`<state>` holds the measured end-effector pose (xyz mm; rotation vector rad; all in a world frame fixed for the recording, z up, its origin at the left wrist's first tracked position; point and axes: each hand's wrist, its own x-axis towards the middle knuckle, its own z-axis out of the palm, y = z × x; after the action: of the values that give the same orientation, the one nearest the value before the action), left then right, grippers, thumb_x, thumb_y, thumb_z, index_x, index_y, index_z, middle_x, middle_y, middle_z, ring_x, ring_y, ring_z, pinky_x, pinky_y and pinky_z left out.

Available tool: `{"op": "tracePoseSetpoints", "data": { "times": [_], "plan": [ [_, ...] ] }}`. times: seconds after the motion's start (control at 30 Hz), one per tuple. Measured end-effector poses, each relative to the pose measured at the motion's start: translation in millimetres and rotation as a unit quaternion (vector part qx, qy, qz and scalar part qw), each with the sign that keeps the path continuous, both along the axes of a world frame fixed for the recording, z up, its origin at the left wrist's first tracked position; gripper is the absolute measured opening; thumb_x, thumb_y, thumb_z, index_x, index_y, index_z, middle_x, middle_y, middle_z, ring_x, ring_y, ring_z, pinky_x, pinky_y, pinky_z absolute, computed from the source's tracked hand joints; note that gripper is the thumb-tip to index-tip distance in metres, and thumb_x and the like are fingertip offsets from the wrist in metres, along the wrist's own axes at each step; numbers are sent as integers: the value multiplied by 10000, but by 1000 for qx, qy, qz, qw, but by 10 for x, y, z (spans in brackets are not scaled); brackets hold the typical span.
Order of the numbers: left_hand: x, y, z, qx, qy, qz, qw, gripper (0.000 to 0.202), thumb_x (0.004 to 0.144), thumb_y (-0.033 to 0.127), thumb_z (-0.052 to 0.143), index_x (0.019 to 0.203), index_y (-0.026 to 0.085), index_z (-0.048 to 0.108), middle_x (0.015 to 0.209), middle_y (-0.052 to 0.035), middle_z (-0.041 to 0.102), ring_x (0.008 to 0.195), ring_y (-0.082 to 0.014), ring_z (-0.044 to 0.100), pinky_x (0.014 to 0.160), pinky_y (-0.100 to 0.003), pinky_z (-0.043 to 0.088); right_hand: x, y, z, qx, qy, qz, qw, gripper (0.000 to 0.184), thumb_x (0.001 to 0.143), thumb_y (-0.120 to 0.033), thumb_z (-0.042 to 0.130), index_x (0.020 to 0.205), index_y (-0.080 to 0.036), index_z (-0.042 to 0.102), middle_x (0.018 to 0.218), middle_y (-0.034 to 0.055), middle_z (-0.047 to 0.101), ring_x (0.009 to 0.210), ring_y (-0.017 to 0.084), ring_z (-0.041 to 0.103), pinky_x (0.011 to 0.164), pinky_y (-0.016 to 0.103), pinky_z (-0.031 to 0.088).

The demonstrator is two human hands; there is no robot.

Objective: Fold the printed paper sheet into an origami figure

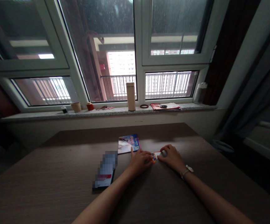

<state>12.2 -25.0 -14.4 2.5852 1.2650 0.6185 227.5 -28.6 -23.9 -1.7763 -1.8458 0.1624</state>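
Our left hand and right hand grasp a small colourful card from opposite sides, presumably to steady it, low over the table, short of its far edge. Forearms converge on it, fingers curled inward; phone sits left, probably parked clear of our working spot.

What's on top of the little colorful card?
The left hand covers one end of the card, and the right hand is at the other end. I can't see the part of the card under the left hand.
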Motion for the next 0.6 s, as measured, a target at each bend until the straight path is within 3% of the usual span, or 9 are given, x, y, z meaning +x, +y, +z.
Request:
{"op": "tracePoseSetpoints", "data": {
  "times": [0.23, 0.6],
  "plan": [
    [-2, 15, -31, 7, -5, 4, 1000, 177, 866, 417, 616, 1026, 383, 683, 1205, 71, 659, 1121, -234, 507, 1075, -660, -128, -67, -54, -53, 8, -26, 5, 1000, 519, 657, -541, 685, 1039, -196, 618, 1081, 80, 555, 1060, 256, 525, 957, 349, 378],
    [-14, 40, -27, -10, 10, 8, 1000, 199, 875, 423, 607, 1060, 406, 678, 1236, 66, 643, 1143, -245, 493, 1062, -673, -140, -122, -122, -59, 11, -68, 8, 998, 699, 633, -643, 662, 1151, -179, 584, 1193, 127, 536, 1156, 300, 495, 1026, 399, 322]
  ]
}}
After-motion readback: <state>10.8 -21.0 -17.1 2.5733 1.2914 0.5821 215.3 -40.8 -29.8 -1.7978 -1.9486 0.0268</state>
